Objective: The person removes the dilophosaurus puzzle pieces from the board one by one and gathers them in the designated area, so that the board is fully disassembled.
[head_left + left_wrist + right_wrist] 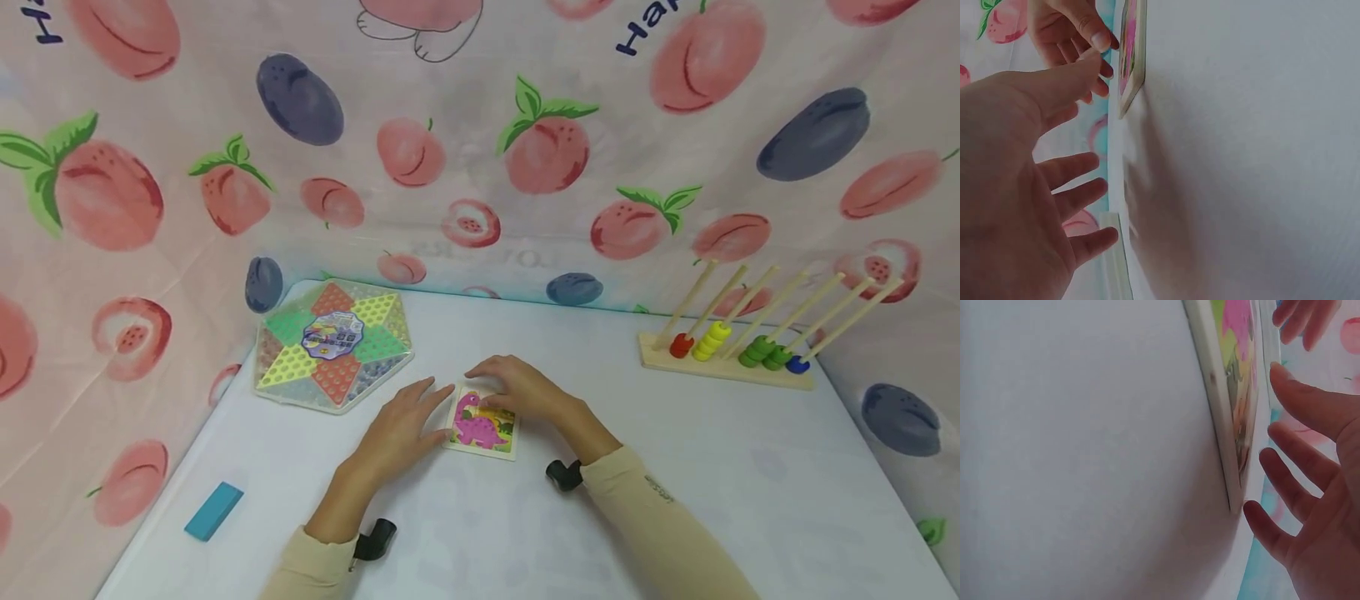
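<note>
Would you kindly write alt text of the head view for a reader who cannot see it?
A person's left hand and right hand are at either side of a small dinosaur picture board on a white table. A star-patterned game board lies at back left, a blue block at near left, and a wooden bead rack stands at back right.

Bright head view; dimmer, greyish wrist views with soft shadows (1163, 219)

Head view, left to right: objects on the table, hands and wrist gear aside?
Teal block → hexagonal star-patterned board → pink dinosaur picture tile → wooden peg rack with colored beads.
</note>
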The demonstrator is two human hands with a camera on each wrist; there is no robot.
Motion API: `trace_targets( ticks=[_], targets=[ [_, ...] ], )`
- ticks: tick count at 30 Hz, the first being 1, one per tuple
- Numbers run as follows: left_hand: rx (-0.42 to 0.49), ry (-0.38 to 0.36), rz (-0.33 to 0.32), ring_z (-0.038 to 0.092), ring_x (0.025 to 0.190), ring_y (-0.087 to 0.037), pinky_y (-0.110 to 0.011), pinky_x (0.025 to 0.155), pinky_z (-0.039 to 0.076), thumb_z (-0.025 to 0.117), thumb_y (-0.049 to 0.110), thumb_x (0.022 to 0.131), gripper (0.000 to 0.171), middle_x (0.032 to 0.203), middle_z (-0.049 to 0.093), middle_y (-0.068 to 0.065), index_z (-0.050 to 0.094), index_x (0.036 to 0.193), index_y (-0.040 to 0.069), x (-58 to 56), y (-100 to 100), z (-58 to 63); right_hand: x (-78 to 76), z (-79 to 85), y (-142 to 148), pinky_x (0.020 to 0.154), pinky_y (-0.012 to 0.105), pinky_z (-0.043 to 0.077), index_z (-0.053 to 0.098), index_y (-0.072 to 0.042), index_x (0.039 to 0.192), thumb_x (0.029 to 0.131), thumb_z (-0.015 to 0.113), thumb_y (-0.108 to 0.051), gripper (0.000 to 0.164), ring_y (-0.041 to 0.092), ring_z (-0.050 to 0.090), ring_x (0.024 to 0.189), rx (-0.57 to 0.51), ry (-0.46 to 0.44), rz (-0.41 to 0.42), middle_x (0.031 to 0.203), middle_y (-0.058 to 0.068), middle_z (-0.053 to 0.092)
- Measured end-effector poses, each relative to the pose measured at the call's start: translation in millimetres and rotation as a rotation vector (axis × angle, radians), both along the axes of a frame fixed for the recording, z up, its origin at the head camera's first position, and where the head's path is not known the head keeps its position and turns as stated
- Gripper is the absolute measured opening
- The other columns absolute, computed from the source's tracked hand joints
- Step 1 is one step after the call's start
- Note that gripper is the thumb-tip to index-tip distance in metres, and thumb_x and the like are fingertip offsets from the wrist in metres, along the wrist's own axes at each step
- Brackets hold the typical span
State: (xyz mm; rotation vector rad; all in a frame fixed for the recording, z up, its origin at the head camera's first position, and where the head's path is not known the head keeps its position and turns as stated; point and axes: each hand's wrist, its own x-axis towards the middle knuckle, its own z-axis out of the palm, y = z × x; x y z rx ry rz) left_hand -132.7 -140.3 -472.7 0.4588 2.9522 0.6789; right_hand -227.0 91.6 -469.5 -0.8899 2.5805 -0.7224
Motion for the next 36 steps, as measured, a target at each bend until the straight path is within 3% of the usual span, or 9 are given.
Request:
trace_targets(
  ticks=[11, 20, 36],
  targets=[
    [-0.096, -0.07, -0.074, 0.033, 0.152, -0.041, -0.067, 0.122, 0.028, 0.072, 0.037, 0.093, 0.051, 0.163, 0.041, -0.014, 0.061, 0.143, 0.031, 0.5, 4, -7.7, -2.9, -3.2, -3, 0.109, 0.051, 0.043, 0.067, -0.029, 0.135, 0.095, 0.072, -0.026, 0.041, 0.025, 0.053, 0.129, 0.106, 0.053, 0.06, 0.135, 0.002, 0.062],
    [-0.107, -0.05, -0.094, 0.035, 0.151, -0.041, -0.067, 0.12, 0.03, 0.072, 0.039, 0.093, 0.048, 0.161, 0.043, -0.014, 0.063, 0.139, 0.033, -2.2, 2, -9.2, -6.2, 0.2, -4, 0.103, 0.046, 0.044, 0.068, -0.032, 0.135, 0.096, 0.07, -0.027, 0.038, 0.023, 0.053, 0.122, 0.167, 0.081, 0.115, 0.133, 0.003, 0.061],
    [-0.113, -0.028, -0.093, 0.038, 0.149, -0.04, -0.066, 0.119, 0.034, 0.074, 0.04, 0.091, 0.046, 0.16, 0.046, -0.013, 0.065, 0.136, 0.035, -3.2, 1, -6.8, -15.1, 0.9, -8, 0.106, 0.046, 0.045, 0.069, -0.033, 0.132, 0.093, 0.075, -0.029, 0.04, 0.022, 0.053, 0.122, 0.188, 0.04, 0.107, 0.131, 0.002, 0.063]
  ],
)
